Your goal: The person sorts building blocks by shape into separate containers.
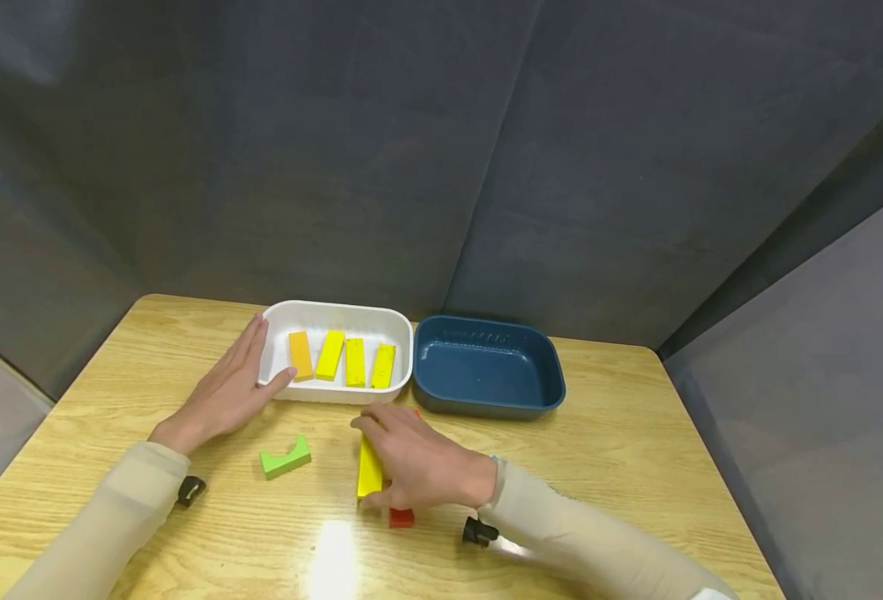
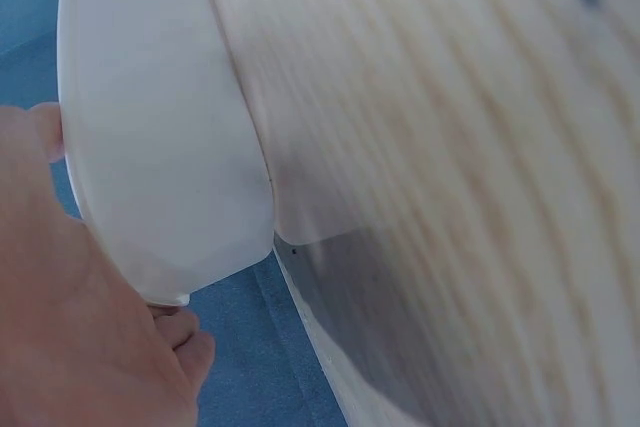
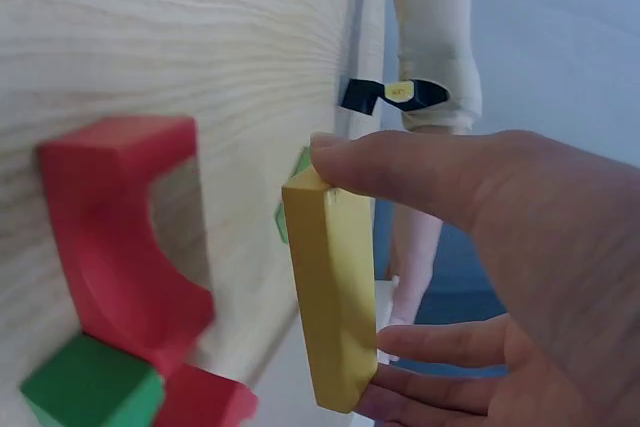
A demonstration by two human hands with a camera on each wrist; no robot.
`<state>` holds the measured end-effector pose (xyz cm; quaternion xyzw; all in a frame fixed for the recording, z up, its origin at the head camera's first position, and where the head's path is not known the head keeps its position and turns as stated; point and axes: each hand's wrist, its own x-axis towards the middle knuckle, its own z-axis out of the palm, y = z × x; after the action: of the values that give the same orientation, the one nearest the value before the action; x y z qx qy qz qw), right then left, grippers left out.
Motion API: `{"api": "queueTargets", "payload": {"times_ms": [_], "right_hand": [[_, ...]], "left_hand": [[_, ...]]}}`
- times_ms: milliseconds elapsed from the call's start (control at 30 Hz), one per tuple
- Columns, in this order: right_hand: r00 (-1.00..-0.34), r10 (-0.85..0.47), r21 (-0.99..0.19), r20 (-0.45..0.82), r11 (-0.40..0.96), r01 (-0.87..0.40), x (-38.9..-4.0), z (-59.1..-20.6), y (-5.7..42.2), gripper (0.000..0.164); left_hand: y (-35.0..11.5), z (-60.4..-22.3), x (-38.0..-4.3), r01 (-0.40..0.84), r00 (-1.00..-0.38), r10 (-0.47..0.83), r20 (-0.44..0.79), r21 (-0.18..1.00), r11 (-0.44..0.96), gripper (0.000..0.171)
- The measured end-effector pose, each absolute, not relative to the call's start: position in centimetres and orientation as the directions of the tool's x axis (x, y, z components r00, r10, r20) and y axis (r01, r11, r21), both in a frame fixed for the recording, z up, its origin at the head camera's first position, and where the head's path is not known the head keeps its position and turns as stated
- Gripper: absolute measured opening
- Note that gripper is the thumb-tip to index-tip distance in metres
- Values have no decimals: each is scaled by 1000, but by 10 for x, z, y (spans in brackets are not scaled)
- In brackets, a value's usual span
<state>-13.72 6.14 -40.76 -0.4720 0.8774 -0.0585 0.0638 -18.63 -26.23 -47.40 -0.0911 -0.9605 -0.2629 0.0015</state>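
My left hand (image 1: 230,385) holds the near-left corner of a white plastic tray (image 1: 336,397), its thumb over the front rim and its fingers along the left side. In the left wrist view, the fingertips curl at the tray's end. An orange block (image 1: 301,356) and several yellow blocks (image 1: 329,355) lie inside. With thumb and fingertips my right hand (image 1: 422,462) pinches a long yellow block (image 3: 335,287) in front of the tray. Beside that hand, the right wrist view shows a red arch block (image 3: 105,217), a green block (image 3: 95,387) and another red piece (image 3: 205,399).
A dark blue tray (image 1: 486,410) stands right of the white one, close against it. On the wooden table (image 1: 224,542), a light green arch block (image 1: 286,458) lies between my forearms. Part of something blue (image 1: 495,457) shows by my right wrist. A dark curtain (image 1: 321,150) hangs behind the table.
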Motion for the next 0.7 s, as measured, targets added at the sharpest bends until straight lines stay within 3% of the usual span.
{"api": "queueTargets", "payload": {"times_ms": [367,700], "right_hand": [[-574,-819,-232,15,555,-799,-156,-383,60,93],[-556,-830,-182,44,540,-822,-184,-364,50,89]], "left_hand": [[-262,-474,-187,184,-982,175,65,502,845,103],[-262,-473,-186,184,-982,173,68,499,847,103]]}}
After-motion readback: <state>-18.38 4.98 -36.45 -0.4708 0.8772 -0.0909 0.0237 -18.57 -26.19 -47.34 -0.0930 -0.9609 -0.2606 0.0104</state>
